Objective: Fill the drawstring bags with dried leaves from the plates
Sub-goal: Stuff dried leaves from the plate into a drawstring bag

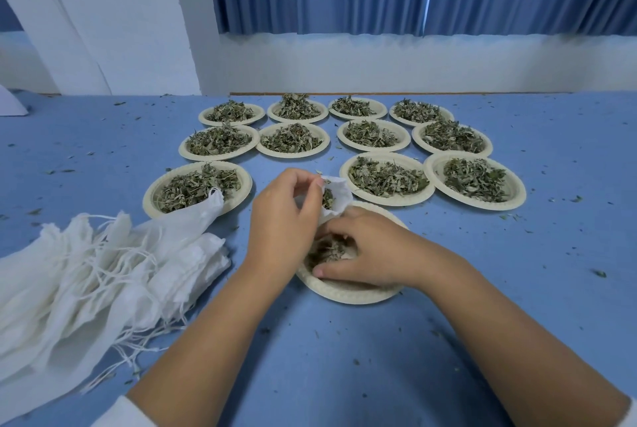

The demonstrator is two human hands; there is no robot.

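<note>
The left hand (286,219) pinches open the mouth of a drawstring bag (339,194) just above the near plate (344,294). The right hand (365,250) curls around dried leaves (327,250) in that plate. Left of the plate lie empty bags (103,271), and beyond it stand filled plates (389,200) on the tabletop (517,288).

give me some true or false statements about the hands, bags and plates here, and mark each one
1. The left hand holds a white bag open above the near plate. True.
2. The right hand lies flat on the bare table. False: its fingers are curled into the dried leaves on the near plate.
3. The pile of empty bags lies to the person's left. True.
4. Every other plate has been emptied. False: the plates behind each hold a heap of leaves.
</note>
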